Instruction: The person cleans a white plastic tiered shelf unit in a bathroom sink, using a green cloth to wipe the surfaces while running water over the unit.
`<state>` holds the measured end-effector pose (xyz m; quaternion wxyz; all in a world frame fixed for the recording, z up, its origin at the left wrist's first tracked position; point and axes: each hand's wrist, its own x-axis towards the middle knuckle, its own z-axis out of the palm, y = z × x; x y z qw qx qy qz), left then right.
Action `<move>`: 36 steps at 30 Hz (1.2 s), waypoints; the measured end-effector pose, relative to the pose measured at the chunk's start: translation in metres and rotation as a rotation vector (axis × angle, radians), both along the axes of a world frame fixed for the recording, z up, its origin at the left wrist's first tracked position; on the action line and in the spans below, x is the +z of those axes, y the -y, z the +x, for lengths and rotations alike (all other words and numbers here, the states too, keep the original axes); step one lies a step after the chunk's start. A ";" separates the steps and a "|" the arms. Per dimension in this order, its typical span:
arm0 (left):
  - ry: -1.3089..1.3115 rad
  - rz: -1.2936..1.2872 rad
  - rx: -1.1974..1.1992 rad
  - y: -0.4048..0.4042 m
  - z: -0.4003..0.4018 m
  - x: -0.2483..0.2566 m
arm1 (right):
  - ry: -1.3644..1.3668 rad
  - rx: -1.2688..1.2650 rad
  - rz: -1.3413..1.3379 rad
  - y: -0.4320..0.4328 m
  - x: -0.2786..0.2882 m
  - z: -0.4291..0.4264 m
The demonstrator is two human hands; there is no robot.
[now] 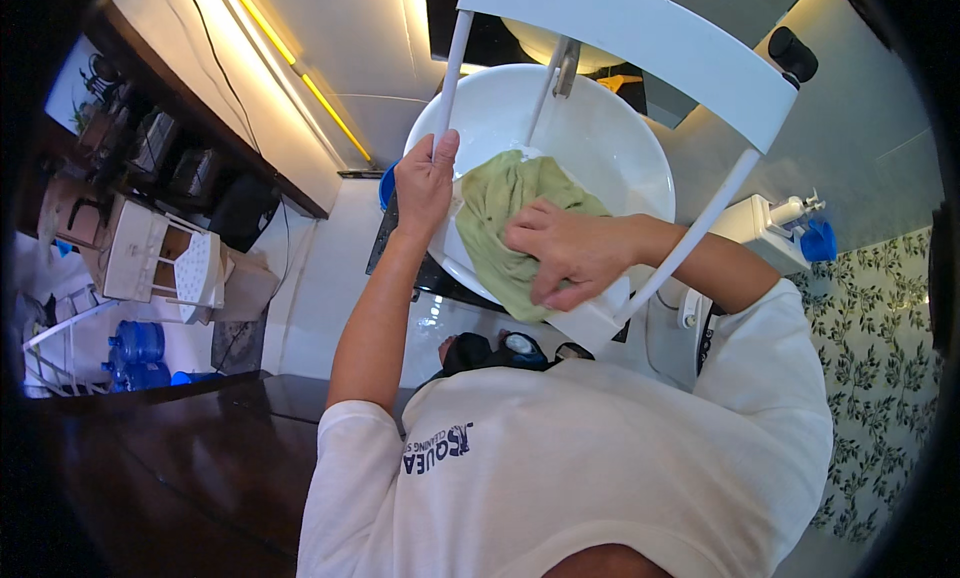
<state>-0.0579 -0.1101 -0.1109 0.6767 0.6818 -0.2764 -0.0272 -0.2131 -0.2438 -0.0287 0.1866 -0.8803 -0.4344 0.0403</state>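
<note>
A white chair [637,34] with a curved top rail and thin posts is held up over a round white washbasin [622,142]. My left hand [427,176] is closed around its left post, below the rail. A green cloth [495,225] lies spread over the chair's seat, covering most of it; a white corner of the seat shows below. My right hand [566,255] presses on the cloth with bent fingers, bunching some of it; its palm is hidden. The right forearm passes behind the chair's right post.
A metal faucet [568,67] stands behind the basin. At the right are a toilet [675,330] and a white tank [750,229] bearing a pump bottle [787,210] and a blue cup [818,240]. Blue water jugs [139,353] and a white chair [199,270] stand at the left.
</note>
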 end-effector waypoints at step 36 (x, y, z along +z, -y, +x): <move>0.070 0.113 0.085 0.001 -0.004 0.005 | -0.481 0.329 -0.110 0.007 0.034 -0.007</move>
